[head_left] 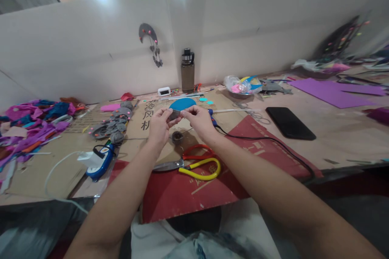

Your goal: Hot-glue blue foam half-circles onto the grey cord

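My left hand point(159, 126) and my right hand point(199, 120) meet above the middle of the table, both pinching a small grey felt piece point(174, 115) between their fingertips. Just behind the hands lies a blue felt disc point(182, 104). Below the hands a small dark grey roll point(177, 136) rests on the cardboard. Scissors point(194, 164) with red and yellow handles lie on the red cardboard sheet point(182, 194) near my forearms.
A blue and white glue gun point(97, 162) lies at left, a second one point(212, 118) behind my right hand. Grey felt roses point(114, 125) and colourful felt scraps point(27, 127) fill the left. A black phone point(290, 123), purple sheets point(331, 92), a bottle point(187, 71) and a scrap bowl point(241, 85) stand right and back.
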